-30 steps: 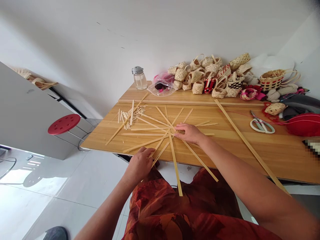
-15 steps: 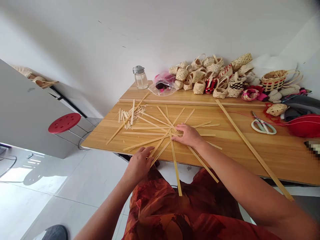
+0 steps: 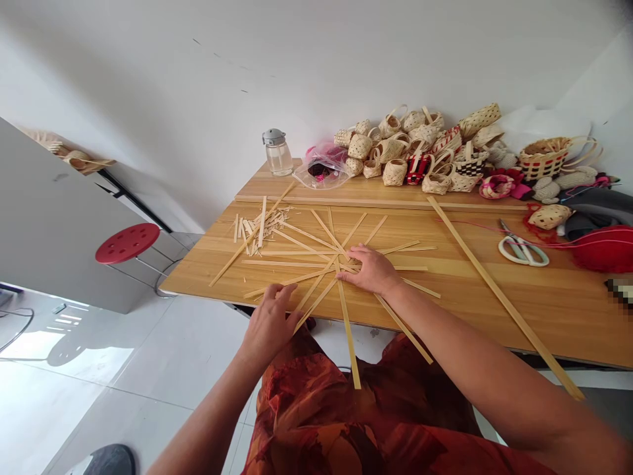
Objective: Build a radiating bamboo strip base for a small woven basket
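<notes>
Thin bamboo-like strips [image 3: 345, 300] cross at one centre and fan out like a star on the wooden table [image 3: 465, 310]; a few ends hang past the front edge. My right hand [image 3: 370, 268] rests beside the crossing, its fingers spread over the strips and pressing on them. At the front edge is my left hand [image 3: 273, 315], beside the lower left strips, with its fingers apart and bent over the edge; its fingertips are near the strip ends and hold nothing that I can see.
Strip offcuts [image 3: 261, 227] lie at the left. Small woven baskets [image 3: 394, 171], a glass jar [image 3: 279, 155] and a plastic bag [image 3: 322, 168] line the back. Scissors [image 3: 523, 251], red yarn [image 3: 606, 249] and a long strip [image 3: 484, 274] are at the right. A red stool [image 3: 127, 242] stands left.
My left hand has shifted slightly left and up, away from the strip ends, its fingers now more open. My right hand stays almost still at the crossing.
</notes>
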Motion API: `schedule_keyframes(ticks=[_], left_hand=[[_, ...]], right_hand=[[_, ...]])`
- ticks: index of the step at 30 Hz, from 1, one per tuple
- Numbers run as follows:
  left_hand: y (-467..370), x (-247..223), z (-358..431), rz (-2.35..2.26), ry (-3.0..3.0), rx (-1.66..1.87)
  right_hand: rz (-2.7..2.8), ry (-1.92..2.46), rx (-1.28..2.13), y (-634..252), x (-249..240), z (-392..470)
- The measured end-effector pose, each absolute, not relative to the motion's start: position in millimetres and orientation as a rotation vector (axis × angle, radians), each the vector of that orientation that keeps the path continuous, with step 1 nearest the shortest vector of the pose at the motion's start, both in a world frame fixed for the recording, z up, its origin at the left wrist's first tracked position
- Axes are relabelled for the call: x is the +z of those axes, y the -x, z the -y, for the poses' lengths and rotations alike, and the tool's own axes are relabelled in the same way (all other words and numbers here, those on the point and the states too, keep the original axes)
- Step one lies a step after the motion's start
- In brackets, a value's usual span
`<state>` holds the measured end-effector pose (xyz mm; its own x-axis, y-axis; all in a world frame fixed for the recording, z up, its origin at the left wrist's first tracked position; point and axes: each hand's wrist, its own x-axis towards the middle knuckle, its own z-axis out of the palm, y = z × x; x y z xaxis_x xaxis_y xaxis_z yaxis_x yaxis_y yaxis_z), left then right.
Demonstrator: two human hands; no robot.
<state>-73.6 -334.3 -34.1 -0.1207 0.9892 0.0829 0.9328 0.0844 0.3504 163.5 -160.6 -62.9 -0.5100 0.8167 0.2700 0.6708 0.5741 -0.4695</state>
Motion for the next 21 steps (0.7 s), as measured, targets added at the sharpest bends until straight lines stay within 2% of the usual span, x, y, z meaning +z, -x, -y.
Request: schedule_keyframes(ticks=[7, 21], left_hand=[[90, -23, 324, -2.217, -1.978, 0.246], [96, -24, 325, -2.222, -1.944, 0.242]], right_hand=[[2.34, 1.19, 0.419, -164, -64, 161], [2.323, 1.178, 0.434, -164, -65, 161]])
